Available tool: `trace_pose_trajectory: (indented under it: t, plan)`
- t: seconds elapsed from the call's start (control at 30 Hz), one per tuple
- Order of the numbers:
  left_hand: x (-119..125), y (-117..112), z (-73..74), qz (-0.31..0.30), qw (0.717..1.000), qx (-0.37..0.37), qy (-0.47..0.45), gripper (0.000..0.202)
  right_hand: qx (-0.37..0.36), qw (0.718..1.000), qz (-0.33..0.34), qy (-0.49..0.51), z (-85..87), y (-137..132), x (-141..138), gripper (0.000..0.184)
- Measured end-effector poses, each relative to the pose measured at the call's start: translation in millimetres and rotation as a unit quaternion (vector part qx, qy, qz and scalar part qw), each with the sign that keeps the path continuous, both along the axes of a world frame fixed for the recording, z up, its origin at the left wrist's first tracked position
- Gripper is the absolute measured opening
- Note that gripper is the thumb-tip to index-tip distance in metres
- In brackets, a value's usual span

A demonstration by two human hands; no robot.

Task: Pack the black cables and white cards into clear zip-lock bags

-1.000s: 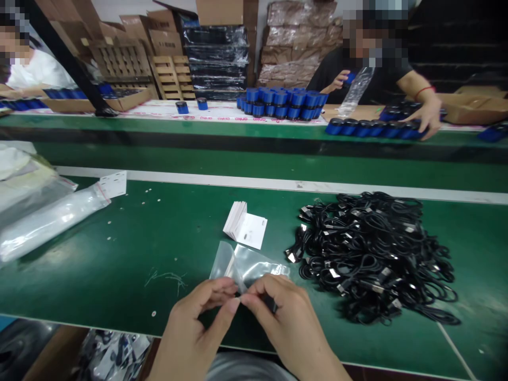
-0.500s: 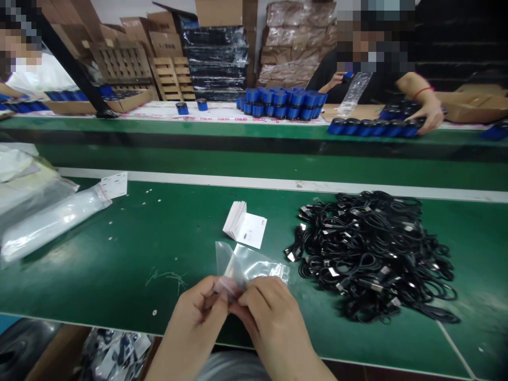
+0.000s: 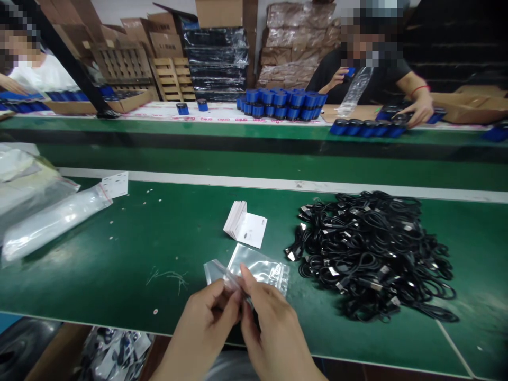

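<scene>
Head view. Counter (image 3: 130, 275): wrists cross its front edge; white strip (image 3: 190, 178) bounds the far side. Wide green stretch between left hand (image 3: 206, 315) and the long clear plastic bag (image 3: 55, 222) at far left; tighter gap between right hand (image 3: 273, 317) and heap of black USB cables (image 3: 373, 259); narrow lane from cables to stack of white leaflets (image 3: 245, 226).

Left thumb and fingers clamped on a small clear bag (image 3: 214, 271), above the counter near the front edge. Right fingers at that bag's near end, index raised; cannot tell whether they grip. Clear zip bag (image 3: 262, 264) flat beyond the right hand, just beside the leaflets.

Containers: long bag filled with whitish stuff, detail unclear. Cardboard box (image 3: 55, 352) below the edge, holding clear packets (image 3: 115, 354). Across, cardboard tray (image 3: 137, 101) with blue-and-black cylinders; co-worker's hand (image 3: 421, 108) at a similar row (image 3: 367, 127)
</scene>
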State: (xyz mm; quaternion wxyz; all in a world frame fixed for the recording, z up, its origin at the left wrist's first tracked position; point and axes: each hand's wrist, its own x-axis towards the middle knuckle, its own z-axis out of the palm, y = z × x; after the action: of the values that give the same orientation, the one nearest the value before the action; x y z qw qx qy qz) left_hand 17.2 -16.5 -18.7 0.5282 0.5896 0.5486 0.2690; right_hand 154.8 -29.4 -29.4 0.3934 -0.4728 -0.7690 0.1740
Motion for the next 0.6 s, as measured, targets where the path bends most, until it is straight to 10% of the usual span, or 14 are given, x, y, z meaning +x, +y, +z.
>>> trace_pose_trajectory:
  t: [0.43, 0.6]
  plan:
    - [3.2, -1.8, 1.9, -0.008, 0.941, 0.282, 0.185, 0.028, 0.112, 0.992, -0.062, 0.002, -8.5, 2.0, -11.8, 0.036]
    - [5.1, -9.5, -5.1, -0.005, 0.943, 0.28, 0.181, 0.027, 0.015, 0.995, -0.097, 0.004, -5.5, 9.4, -1.4, 0.034]
